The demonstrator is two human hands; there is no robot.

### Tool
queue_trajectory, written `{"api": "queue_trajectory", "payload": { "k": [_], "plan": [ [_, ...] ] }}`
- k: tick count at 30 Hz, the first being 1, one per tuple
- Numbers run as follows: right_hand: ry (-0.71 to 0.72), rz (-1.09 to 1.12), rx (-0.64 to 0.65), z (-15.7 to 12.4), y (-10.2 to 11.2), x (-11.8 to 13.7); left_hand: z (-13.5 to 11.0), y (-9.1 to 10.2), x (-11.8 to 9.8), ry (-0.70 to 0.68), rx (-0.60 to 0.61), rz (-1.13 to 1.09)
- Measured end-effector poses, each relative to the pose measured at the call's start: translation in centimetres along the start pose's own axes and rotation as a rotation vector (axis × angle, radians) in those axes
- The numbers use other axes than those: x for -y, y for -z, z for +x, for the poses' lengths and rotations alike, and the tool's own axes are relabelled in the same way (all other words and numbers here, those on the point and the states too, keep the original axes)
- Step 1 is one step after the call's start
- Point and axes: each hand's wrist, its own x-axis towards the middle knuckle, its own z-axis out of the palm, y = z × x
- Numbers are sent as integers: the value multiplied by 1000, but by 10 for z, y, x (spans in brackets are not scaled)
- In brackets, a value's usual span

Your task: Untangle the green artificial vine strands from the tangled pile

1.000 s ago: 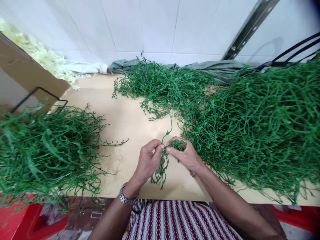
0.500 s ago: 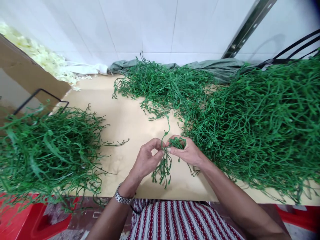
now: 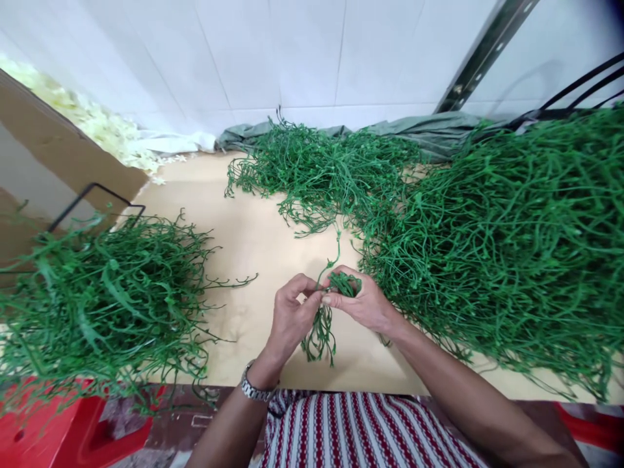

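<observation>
My left hand (image 3: 296, 311) pinches a thin green artificial stem (image 3: 331, 263) between thumb and fingertips; its upper end rises away toward the wall. Right beside it, my right hand (image 3: 363, 302) is closed round a small bundle of green plastic stems (image 3: 345, 284). The loose branching ends (image 3: 319, 338) of these stems hang below, over the table. Both hands' fingertips meet where the stems join, and they hide that joint. A metal-band watch (image 3: 254, 383) is on my left wrist.
Green stems lie in a large pile (image 3: 507, 253) at right, a smaller pile (image 3: 322, 162) at the back and another pile (image 3: 107, 299) at left. A cardboard box (image 3: 63, 136), a black wire handle (image 3: 92, 188), pale flowers (image 3: 104, 127) and a red stool (image 3: 53, 429) are around the table (image 3: 244, 240).
My left thumb and fingers have closed in more tightly at the stems. The upper end of the single stem has swung right. The whole view has shifted slightly.
</observation>
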Motion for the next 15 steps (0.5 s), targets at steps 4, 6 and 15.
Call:
{"api": "queue_trajectory", "payload": {
  "k": [4,6,15],
  "plan": [
    [77,-106,43,3,6,1,-1,4,-2,-116,47,44],
    [155,-247,39,5,10,2,0,7,-3,-140,92,53],
    [10,-76,119,7,11,8,-3,8,-4,-16,100,54]
  ]
}}
